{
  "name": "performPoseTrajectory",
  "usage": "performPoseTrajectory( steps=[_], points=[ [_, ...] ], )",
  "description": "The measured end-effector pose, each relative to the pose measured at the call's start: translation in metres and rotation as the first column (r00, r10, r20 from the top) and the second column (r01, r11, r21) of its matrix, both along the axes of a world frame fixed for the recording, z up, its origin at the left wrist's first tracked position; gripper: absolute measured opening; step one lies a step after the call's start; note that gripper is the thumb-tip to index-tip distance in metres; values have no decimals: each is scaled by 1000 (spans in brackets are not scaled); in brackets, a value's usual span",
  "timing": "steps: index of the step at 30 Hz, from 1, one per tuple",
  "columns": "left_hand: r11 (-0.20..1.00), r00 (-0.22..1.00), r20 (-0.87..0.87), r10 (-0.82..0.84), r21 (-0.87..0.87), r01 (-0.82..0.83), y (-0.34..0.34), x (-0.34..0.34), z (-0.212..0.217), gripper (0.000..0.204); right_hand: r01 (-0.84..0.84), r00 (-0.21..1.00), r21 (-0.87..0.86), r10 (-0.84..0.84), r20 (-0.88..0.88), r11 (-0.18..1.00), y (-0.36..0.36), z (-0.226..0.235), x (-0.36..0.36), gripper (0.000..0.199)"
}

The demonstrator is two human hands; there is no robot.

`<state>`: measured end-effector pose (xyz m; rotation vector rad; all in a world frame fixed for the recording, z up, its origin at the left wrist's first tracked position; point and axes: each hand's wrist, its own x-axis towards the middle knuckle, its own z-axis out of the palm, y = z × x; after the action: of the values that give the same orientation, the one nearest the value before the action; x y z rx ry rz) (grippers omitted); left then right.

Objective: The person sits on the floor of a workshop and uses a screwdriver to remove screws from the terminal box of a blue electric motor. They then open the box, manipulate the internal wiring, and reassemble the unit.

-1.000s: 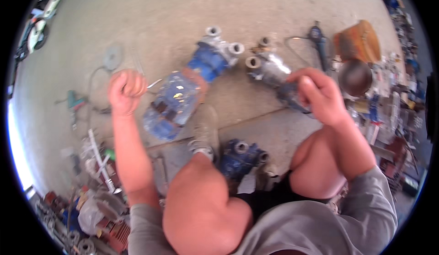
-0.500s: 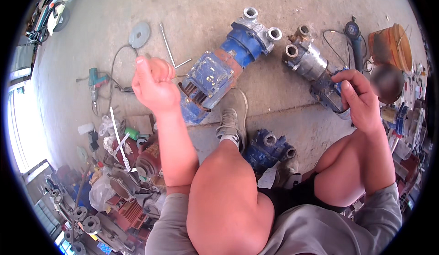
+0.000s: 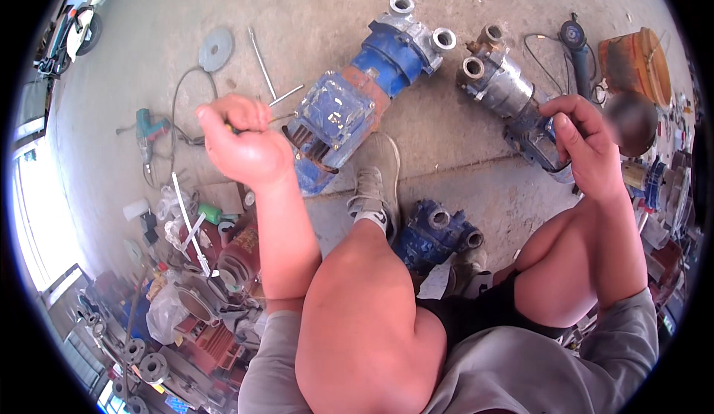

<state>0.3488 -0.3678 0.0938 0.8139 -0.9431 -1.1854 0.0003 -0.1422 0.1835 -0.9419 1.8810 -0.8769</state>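
My left hand (image 3: 242, 143) is closed in a fist, thumb outward, beside a big blue pump with its motor (image 3: 338, 113) lying on the floor. A bit of yellow handle and a thin shaft show at its fingers, like a screwdriver (image 3: 233, 128). My right hand (image 3: 587, 146) has curled fingers and thumb close together over the motor end of a smaller silver and dark pump (image 3: 506, 87). Blue shows by those fingertips; what they grip is hidden. Between my feet sits a blue pump head (image 3: 433, 235) with two round ports.
An angle grinder (image 3: 576, 53) and an orange bucket (image 3: 632, 65) stand at the far right, near a dark round vessel (image 3: 631, 124). Leftward lie a teal power drill (image 3: 151, 133), a grey disc (image 3: 216, 48) and a T-handle wrench (image 3: 262, 68). Loose parts (image 3: 201, 302) are heaped at near left.
My left hand has turned at the wrist and sits slightly lower and further left, its thumb now pointing more leftward. My right hand stays at the smaller pump. The view has shifted a little.
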Motion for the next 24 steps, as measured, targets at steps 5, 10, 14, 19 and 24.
performPoseTrajectory(
  steps=[5, 10, 14, 19, 24],
  points=[
    [859, 851, 126, -510, 21, 511, -23, 5, 2, 50, -26, 1000, 18, 26, -2, 999, -3, 4, 4, 23],
    [426, 418, -87, -904, -98, 900, -75, 57, -5, 55, -103, 995, 34, 103, -13, 994, -6, 0, 1, 21],
    [672, 632, -320, -706, -23, 740, -63, 66, -18, 70, -58, 998, 31, 58, -17, 998, -6, -8, 1, 21],
    [841, 833, -288, -472, 136, 524, -25, 61, -25, 85, -75, 992, 32, 78, -103, 997, 6, -24, -11, 21],
    [770, 646, -463, -607, -142, 622, -15, 103, 55, 79, -105, 994, 25, 106, -17, 994, 3, -34, -12, 23]
  ],
)
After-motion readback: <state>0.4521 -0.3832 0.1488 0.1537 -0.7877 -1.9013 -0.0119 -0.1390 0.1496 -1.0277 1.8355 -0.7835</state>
